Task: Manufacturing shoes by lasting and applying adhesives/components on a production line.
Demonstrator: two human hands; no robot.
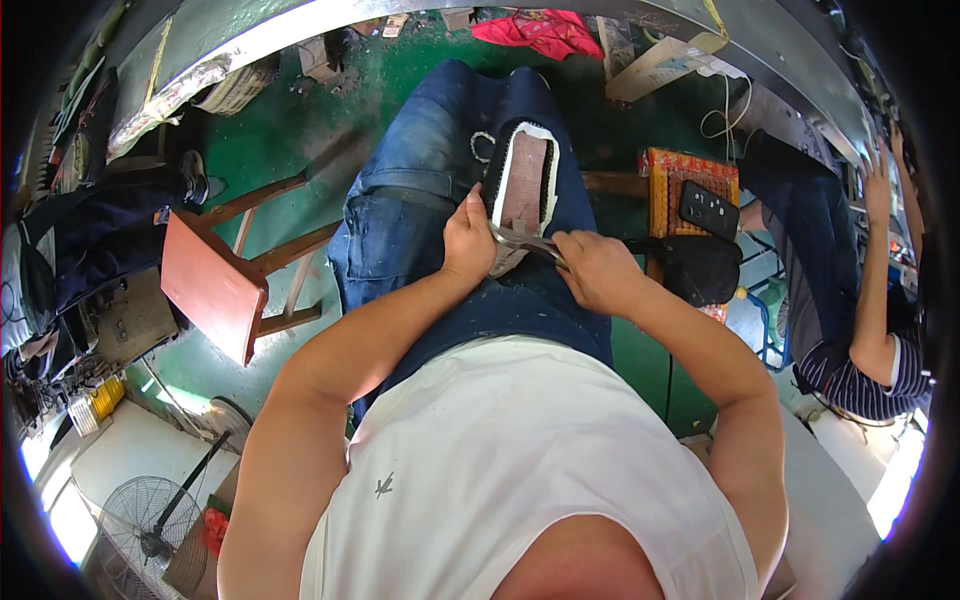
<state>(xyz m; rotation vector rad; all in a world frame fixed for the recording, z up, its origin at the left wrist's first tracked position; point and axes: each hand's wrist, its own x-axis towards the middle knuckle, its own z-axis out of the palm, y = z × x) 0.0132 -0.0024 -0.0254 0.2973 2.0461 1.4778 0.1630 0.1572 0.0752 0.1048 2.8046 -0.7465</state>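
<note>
A shoe upper (525, 180) rests sole side up on my lap, its toe end pointing away from me. It is black at the sides, with a white rim folded around a pinkish-brown bottom. My left hand (469, 240) is closed on its near left side, the thumb along the edge. In my right hand (600, 272) are metal pincers (522, 240), their jaws at the shoe's near end. What exactly the jaws grip is too small to tell. Jeans (410, 200) cover my legs beneath the shoe.
A reddish-brown wooden stool (215, 285) stands left. On the right, a beaded seat (660, 190) bears a phone (708, 208) and a black pouch (700, 268). Another person (860, 330) sits far right, someone else far left. A bench edge (330, 25) runs ahead; a fan (150, 535) stands lower left.
</note>
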